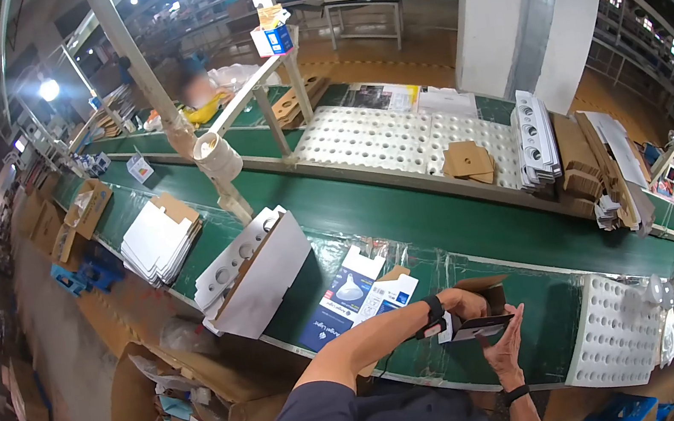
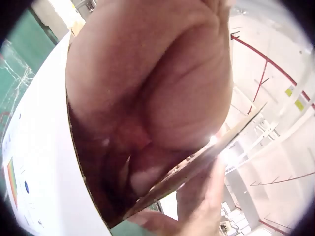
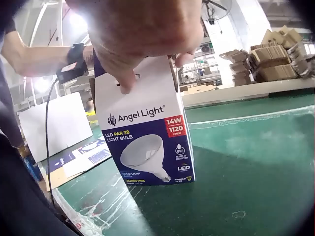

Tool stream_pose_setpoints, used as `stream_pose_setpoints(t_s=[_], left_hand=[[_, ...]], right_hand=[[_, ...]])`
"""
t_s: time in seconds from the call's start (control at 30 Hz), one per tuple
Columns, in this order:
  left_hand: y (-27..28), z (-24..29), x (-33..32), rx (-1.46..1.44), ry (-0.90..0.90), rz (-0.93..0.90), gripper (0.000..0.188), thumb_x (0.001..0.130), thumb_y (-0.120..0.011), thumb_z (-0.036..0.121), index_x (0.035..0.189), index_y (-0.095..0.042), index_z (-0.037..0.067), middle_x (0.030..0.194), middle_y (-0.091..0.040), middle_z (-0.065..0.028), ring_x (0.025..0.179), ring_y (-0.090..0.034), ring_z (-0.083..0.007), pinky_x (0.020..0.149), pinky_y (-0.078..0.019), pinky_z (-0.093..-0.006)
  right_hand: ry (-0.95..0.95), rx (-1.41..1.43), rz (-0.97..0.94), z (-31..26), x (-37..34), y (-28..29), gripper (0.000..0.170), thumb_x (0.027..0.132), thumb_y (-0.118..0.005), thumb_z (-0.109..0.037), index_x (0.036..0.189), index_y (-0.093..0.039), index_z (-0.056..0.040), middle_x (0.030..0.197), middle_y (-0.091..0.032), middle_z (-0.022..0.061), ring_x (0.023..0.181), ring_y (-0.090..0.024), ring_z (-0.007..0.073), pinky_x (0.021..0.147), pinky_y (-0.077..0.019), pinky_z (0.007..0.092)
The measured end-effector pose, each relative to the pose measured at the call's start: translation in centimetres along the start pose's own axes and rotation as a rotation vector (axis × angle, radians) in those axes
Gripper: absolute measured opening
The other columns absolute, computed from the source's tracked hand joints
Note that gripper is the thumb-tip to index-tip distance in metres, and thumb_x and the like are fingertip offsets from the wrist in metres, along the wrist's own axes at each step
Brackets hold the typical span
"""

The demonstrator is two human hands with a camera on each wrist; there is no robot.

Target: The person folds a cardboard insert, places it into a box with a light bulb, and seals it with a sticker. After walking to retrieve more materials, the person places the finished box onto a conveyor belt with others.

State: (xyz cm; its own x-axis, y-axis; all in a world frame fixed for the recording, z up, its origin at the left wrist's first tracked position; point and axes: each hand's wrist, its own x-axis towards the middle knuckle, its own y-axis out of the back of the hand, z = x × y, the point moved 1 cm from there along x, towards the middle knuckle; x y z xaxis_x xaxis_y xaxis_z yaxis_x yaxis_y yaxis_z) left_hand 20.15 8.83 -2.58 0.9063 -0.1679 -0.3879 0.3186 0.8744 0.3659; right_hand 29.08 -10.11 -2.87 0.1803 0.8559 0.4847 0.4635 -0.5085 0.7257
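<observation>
I have the small light bulb box [image 3: 142, 152] standing upright on the green tabletop [image 1: 545, 315], in front of my body, and its top is open. My left hand [image 1: 466, 304] is put down into the box from above. The fingers are mostly hidden inside the walls, so I cannot tell if this grip is apart, together or clamped on something. My right hand [image 1: 504, 346] is clamped on the right corner of the box: the thumb presses on the printed front, and the other fingers lie along the side. The front shows the words "Angel Light" and a picture of a bulb.

To the left of the box, printed flat cartons [image 1: 358, 298] are lying on the tabletop. Farther to the left of the box stands a long white cardboard piece [image 1: 273, 280], and beyond it is a pile of white sheets [image 1: 156, 240]. To the right of the box there is a white tray [image 1: 617, 330] with rows of holes. Across from the box, on the far side, I see white perforated panels [image 1: 370, 137], with some brown card pieces [image 1: 468, 162] lying on them.
</observation>
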Motion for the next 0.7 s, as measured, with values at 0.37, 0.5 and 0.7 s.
stream_pose_setpoints(t_s=[0.37,0.5,0.7], left_hand=[[2.1,-0.3,-1.0,-0.094,0.076,-0.021,0.026,0.077,-0.074,0.020,0.093,-0.076,0.000,0.076,-0.067,-0.0002,0.070,-0.055,-0.0117,0.063,-0.0459,-0.0339],[2.2,-0.5,-0.6,0.008,0.064,0.026,0.032,0.073,-0.078,0.022,0.099,-0.078,0.003,0.084,-0.075,-0.0050,0.074,-0.063,-0.0165,0.067,-0.0497,-0.0365],[1.3,-0.2,-0.3,0.092,0.042,0.138,0.032,0.075,-0.073,0.022,0.100,-0.076,0.002,0.081,-0.073,-0.0120,0.071,-0.062,-0.0215,0.068,-0.0499,-0.0402]], right_hand=[[-0.107,-0.096,0.112,-1.1,0.4,-1.7,0.120,0.071,-0.089,-0.016,0.157,-0.008,0.0059,0.134,-0.049,0.0257,0.121,-0.052,0.0417,0.104,-0.0420,0.0474],[-0.211,-0.045,0.074,-2.4,0.7,-1.6,0.118,0.069,-0.089,-0.011,0.157,-0.013,0.0044,0.135,-0.050,0.0224,0.121,-0.052,0.0397,0.103,-0.0422,0.0468],[-0.178,-0.080,0.068,-2.4,0.7,-1.2,0.122,0.068,-0.090,-0.016,0.157,-0.011,0.0056,0.138,-0.049,0.0223,0.126,-0.051,0.0399,0.106,-0.0415,0.0459]])
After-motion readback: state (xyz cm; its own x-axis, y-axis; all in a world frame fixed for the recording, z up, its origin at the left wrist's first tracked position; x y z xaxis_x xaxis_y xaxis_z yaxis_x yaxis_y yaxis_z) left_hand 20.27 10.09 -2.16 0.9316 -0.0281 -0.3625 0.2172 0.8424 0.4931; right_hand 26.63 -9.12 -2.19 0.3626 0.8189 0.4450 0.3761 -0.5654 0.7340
